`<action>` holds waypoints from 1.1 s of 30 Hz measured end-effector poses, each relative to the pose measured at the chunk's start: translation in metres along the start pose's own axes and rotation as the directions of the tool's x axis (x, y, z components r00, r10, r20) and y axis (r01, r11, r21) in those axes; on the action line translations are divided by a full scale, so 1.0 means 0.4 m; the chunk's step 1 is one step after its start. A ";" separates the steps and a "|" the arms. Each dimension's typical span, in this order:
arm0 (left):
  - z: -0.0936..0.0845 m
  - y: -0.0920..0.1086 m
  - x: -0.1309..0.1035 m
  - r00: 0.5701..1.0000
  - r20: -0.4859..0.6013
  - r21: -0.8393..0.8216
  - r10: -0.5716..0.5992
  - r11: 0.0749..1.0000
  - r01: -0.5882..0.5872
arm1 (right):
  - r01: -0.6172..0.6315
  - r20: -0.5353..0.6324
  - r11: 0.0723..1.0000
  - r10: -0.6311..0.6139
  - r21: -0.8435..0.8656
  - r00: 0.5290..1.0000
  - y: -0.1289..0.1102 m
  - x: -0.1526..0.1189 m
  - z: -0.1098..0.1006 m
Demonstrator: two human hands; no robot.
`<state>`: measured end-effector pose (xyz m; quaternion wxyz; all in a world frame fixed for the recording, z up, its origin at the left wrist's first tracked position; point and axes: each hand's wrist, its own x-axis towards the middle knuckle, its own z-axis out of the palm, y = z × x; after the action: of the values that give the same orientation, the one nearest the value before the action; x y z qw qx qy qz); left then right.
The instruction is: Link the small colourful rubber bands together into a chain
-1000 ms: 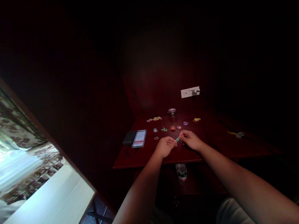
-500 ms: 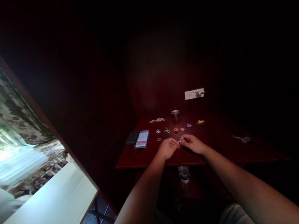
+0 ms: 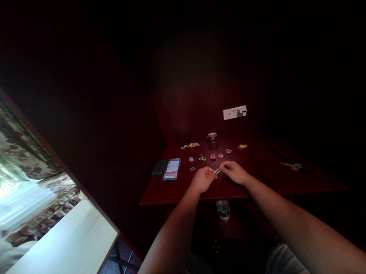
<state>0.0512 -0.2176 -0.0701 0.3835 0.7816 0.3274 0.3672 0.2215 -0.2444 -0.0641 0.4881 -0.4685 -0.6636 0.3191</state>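
Observation:
Over the front of the dark red table (image 3: pixel 174 196), my left hand (image 3: pixel 205 179) and my right hand (image 3: pixel 234 172) pinch a small green hair tie (image 3: pixel 217 171) from both sides, its strands showing between the fingertips. Just beyond lie little groups of hair ties sorted by colour: blue (image 3: pixel 191 159), green (image 3: pixel 202 157), orange (image 3: pixel 213 156), pink (image 3: pixel 220 155), purple (image 3: pixel 228 151) and yellow (image 3: pixel 242 146). A single dull-coloured hair tie (image 3: pixel 192 169) rests left of my hands. Farther back is a mixed-colour pile of hair ties (image 3: pixel 190 145).
A clear jar (image 3: pixel 212 138) stands at the back. On the left are a phone (image 3: pixel 172 169) and a black case-like object (image 3: pixel 159 168). A cable plug (image 3: pixel 296 167) lies right, a socket (image 3: pixel 234 112) is on the wall, and a bottle (image 3: pixel 223 210) sits below the tabletop.
My hands have drawn slightly apart, so more of the green hair tie shows as strands between them. The whole view has shifted a little.

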 end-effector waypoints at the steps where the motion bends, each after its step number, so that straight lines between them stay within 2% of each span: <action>1: -0.001 0.001 -0.001 1.000 -0.005 -0.005 0.001 1.000 -0.001 | -0.007 -0.006 1.000 0.007 0.015 1.000 -0.001 0.000 0.000; 4: -0.002 0.000 -0.002 1.000 -0.014 -0.021 0.008 1.000 -0.009 | -0.015 0.017 0.998 0.014 0.054 1.000 -0.004 -0.001 -0.002; 8: 0.000 -0.009 0.000 1.000 -0.019 -0.019 0.005 1.000 -0.005 | 0.050 0.117 0.998 -0.046 -0.032 0.992 -0.004 -0.003 -0.003; 14: 0.002 -0.012 0.001 0.999 -0.037 0.019 0.015 1.000 -0.014 | 0.014 0.022 1.000 -0.014 -0.004 1.000 0.000 0.000 -0.004; 21: 0.001 -0.003 -0.001 0.999 -0.034 -0.021 0.005 1.000 -0.006 | 0.030 0.128 0.999 -0.028 -0.018 0.991 -0.020 -0.008 -0.001; 28: 0.003 -0.003 0.000 1.000 -0.017 -0.092 -0.002 0.996 0.001 | 0.026 0.101 0.999 -0.028 0.028 0.994 -0.002 -0.003 -0.001; 33: 0.003 -0.004 0.002 1.000 -0.010 -0.092 -0.017 0.996 0.016 | 0.051 0.117 0.998 -0.047 -0.029 0.992 0.008 0.000 -0.005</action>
<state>0.0524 -0.2167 -0.0717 0.4202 0.7584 0.3188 0.3830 0.2243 -0.2434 -0.0662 0.4486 -0.4404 -0.7074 0.3232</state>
